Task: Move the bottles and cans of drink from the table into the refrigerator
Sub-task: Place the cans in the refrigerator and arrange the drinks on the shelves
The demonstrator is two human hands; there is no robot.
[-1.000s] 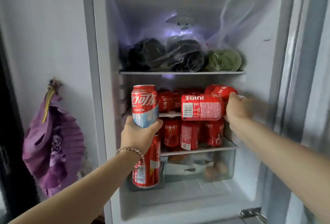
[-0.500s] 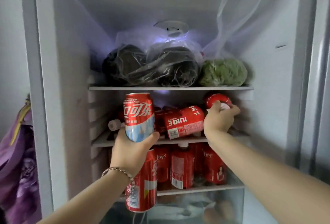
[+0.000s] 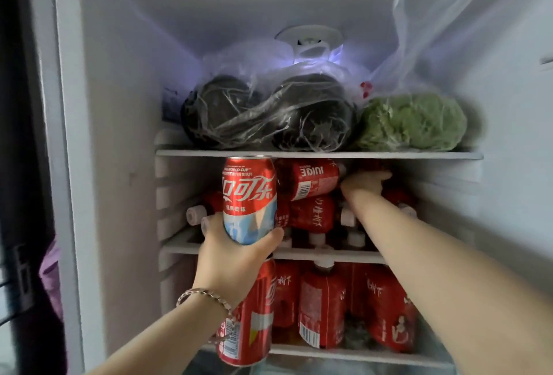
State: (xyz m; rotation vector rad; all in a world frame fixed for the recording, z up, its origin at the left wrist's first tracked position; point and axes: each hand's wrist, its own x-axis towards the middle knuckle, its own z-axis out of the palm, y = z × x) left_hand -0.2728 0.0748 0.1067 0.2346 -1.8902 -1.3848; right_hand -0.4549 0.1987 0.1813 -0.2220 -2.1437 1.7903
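Note:
My left hand (image 3: 236, 261) grips an upright red cola can (image 3: 248, 198) in front of the middle shelf (image 3: 329, 255) of the open refrigerator. A second red can (image 3: 248, 323) sits just under that hand; how it is held is hidden. My right hand (image 3: 363, 184) reaches deep into the middle shelf at the right, with its fingers curled over a red juice bottle (image 3: 396, 195) on top of the pile. Several red juice bottles lie stacked there, one with a JUICE label (image 3: 308, 178). More red bottles (image 3: 323, 308) stand on the shelf below.
The top shelf holds dark bagged greens (image 3: 269, 114) and a green vegetable (image 3: 413, 123) in thin plastic. The refrigerator's left wall (image 3: 119, 165) is close to the can. A purple cloth (image 3: 51, 270) hangs outside at the left.
The view has moved closer to the refrigerator. My right hand has pushed its bottle further into the middle shelf, on top of the pile. My left hand still holds the can upright.

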